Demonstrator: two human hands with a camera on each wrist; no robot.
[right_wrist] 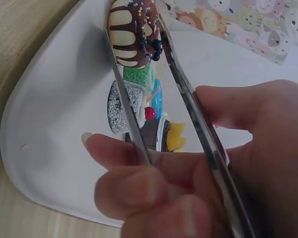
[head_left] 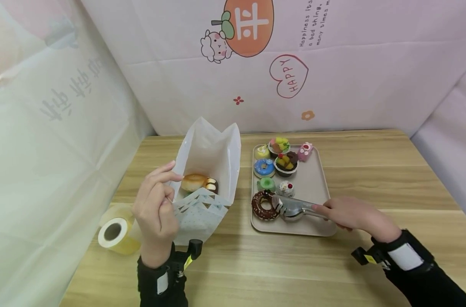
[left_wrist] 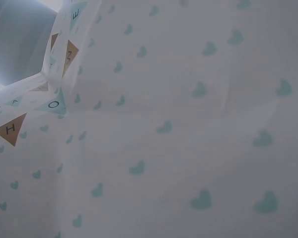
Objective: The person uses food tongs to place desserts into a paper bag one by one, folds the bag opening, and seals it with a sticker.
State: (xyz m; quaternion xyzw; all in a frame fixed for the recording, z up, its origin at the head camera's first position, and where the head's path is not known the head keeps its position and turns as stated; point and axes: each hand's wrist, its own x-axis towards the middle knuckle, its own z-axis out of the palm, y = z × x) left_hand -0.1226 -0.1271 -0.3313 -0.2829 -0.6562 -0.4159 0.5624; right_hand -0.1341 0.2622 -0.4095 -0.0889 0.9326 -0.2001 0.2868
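My left hand (head_left: pixel 156 209) pinches the left rim of a white paper bag (head_left: pixel 198 217), which stands with its mouth spread. Inside the bag lie a golden bun (head_left: pixel 193 182) and a brown-and-cream striped pastry (head_left: pixel 211 185). The left wrist view shows only the bag's heart-printed wall (left_wrist: pixel 164 148), not the fingers. With my right hand (head_left: pixel 350 215) I grip metal tongs (head_left: pixel 300 207). Their arms straddle the near side of a chocolate-glazed donut (right_wrist: pixel 134 32) with sprinkles. That donut sits at the front-left corner of the beige tray (head_left: pixel 313 226).
On the tray are a blue donut (head_left: pixel 264 167), a green ring-shaped sweet (head_left: pixel 266 184), a white cake with a red cherry (head_left: pixel 286 188), fruit cupcakes (head_left: pixel 286 164) and a pink pastry (head_left: pixel 305 151). A yellow tape roll (head_left: pixel 119 234) lies left of the bag. Fabric walls (head_left: pixel 179 85) enclose the wooden table (head_left: pixel 275 273).
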